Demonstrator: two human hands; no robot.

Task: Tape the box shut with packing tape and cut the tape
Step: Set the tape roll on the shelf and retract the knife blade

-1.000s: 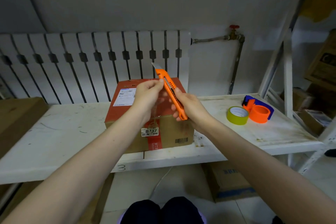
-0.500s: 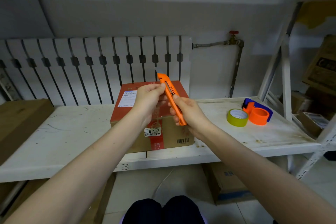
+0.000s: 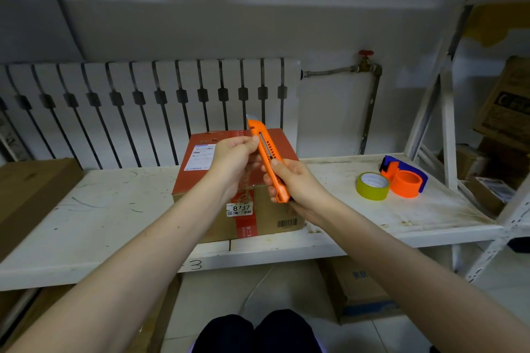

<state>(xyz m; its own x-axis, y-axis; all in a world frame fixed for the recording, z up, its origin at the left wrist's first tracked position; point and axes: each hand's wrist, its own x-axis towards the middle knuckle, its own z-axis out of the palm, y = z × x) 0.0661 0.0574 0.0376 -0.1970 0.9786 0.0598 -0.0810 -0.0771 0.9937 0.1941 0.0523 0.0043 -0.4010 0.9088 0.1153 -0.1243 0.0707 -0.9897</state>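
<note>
Right hand [image 3: 296,183] gripping the lower body of an orange plastic utility knife [image 3: 268,160], short blade tip up, left hand [image 3: 233,156] pinching its upper edge, both raised before a red-topped cardboard box [image 3: 198,180] on a white shelf [image 3: 100,209], yellow tape roll [image 3: 372,186] well right.

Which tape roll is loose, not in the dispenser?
The yellow-green roll, lying flat on the shelf. The orange roll beside it, to its right, sits in the blue dispenser.
</note>
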